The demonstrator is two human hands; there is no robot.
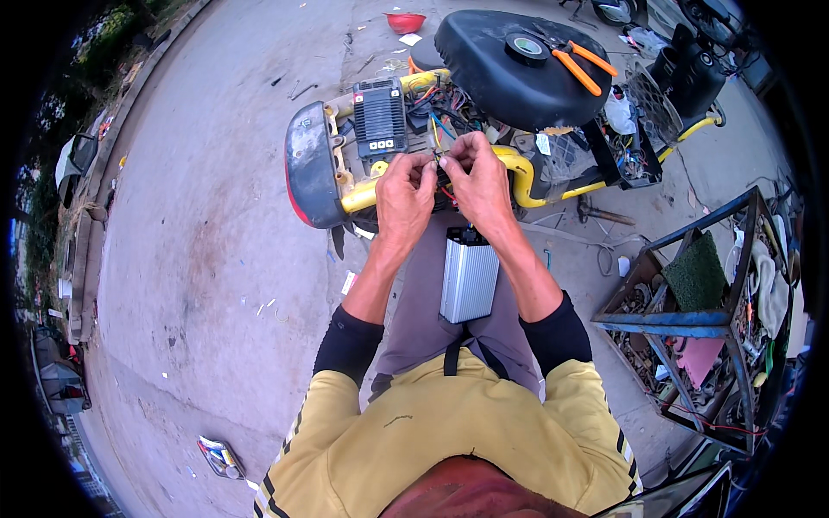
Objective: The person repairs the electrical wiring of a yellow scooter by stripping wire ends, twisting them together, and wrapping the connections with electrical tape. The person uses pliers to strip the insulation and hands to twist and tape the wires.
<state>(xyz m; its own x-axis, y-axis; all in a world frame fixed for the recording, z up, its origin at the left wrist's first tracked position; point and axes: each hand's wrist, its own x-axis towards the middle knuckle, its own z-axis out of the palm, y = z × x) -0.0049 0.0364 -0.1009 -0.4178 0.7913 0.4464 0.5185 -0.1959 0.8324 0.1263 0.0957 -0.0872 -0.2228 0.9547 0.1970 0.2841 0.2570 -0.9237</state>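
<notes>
My left hand and my right hand meet over the yellow scooter frame, both pinching thin wires among the exposed loom. A ribbed black box sits on the frame just beyond my left hand. Below my hands, a finned silver box with a dark connector end rests on my lap. The rear bumper with a red edge is at the left. Orange-handled pliers lie on the large black seat or cover at the top.
At right stands a rusty blue metal crate holding scraps. A red bowl lies on the concrete at the back. A small tray of tools is low at left. Another parked scooter stands at top right; a hammer-like tool lies beside the frame.
</notes>
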